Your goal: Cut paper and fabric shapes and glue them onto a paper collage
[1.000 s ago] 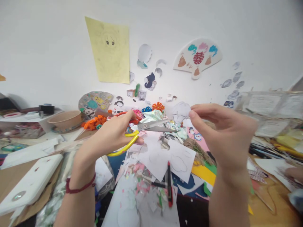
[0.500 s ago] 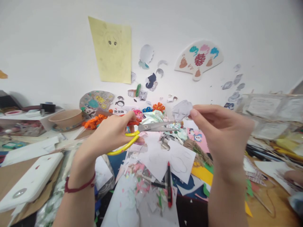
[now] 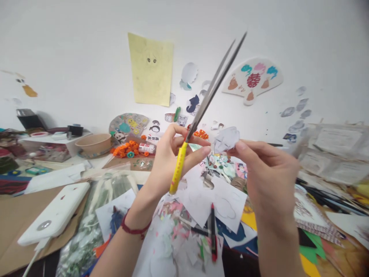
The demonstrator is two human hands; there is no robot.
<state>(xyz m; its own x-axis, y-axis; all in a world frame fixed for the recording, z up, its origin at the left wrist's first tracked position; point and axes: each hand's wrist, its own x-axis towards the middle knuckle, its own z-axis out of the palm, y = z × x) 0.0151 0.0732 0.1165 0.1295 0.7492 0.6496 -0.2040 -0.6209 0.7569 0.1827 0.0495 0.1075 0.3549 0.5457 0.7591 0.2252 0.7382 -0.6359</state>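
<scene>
Scissors [image 3: 201, 109] with a yellow handle hang on the fingers of my left hand [image 3: 173, 159], their slightly parted blades pointing up and to the right. The thumb of that hand stretches toward a small white paper cutout [image 3: 226, 139]. My right hand [image 3: 265, 173] pinches the cutout by its right edge between thumb and fingers. Below the hands lie white sheets with pencil outlines [image 3: 225, 202], and a black and red pen [image 3: 213, 232] rests near them. Paper scraps [image 3: 178, 231] are scattered in front.
At the left are a white power bank [image 3: 57, 215] with a cable, a plastic bag of greenery [image 3: 83, 234] and a round tan bowl [image 3: 93, 144]. Orange flowers [image 3: 125, 149] sit toward the back. Black sticks [image 3: 325, 196] lie right. Drawings hang on the wall.
The scissors have swung from pointing right to pointing upward, and my left hand has moved right, its thumb now stretched toward the cutout. The view has shifted left. My right hand still pinches the cutout.
</scene>
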